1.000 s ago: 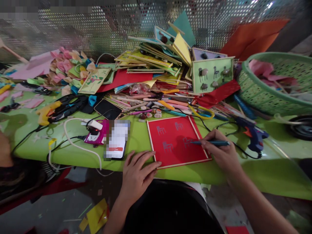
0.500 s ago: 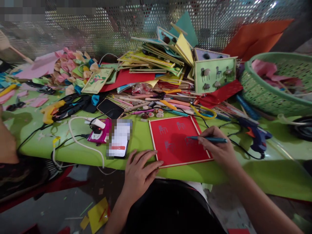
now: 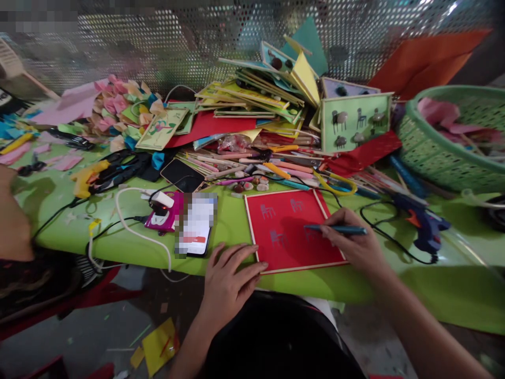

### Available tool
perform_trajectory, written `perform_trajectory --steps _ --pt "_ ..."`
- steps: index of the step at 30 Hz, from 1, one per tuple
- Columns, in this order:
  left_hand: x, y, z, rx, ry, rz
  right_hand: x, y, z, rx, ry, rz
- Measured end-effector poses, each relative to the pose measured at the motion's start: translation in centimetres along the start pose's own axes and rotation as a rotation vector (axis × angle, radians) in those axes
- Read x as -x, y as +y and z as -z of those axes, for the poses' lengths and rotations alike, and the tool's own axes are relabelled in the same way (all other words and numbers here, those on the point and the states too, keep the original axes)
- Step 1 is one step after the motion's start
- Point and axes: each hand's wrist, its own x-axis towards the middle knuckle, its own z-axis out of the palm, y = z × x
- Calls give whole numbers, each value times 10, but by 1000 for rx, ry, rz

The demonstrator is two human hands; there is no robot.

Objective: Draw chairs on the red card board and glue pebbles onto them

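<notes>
A red card (image 3: 290, 247) with a pale wooden border lies on the green table (image 3: 126, 245) in front of me, with small silver chair drawings on it. My right hand (image 3: 355, 245) pinches a blue pen (image 3: 335, 229) whose tip rests on the card near its right side. My left hand (image 3: 229, 279) lies flat at the card's lower left corner, fingers spread, touching its edge. A phone (image 3: 195, 226) lies just left of my left hand.
Behind the card are small stones (image 3: 248, 184), pens and sticks, a heap of finished cards (image 3: 256, 95) and a green card with stones (image 3: 355, 121). A green basket (image 3: 453, 152) and blue glue gun (image 3: 424, 226) stand right. A yellow glue gun (image 3: 84, 179), cables and paper flowers (image 3: 118, 108) lie left. Another person (image 3: 13, 226) is at the far left edge.
My right hand has shifted the pen slightly on the red card. The left hand stays put at the corner. The view has drifted a little.
</notes>
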Motion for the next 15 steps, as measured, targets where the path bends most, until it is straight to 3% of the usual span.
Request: perform_trajectory --steps 15 --pt "0 0 -1 27 12 9 0 3 -1 42 -17 4"
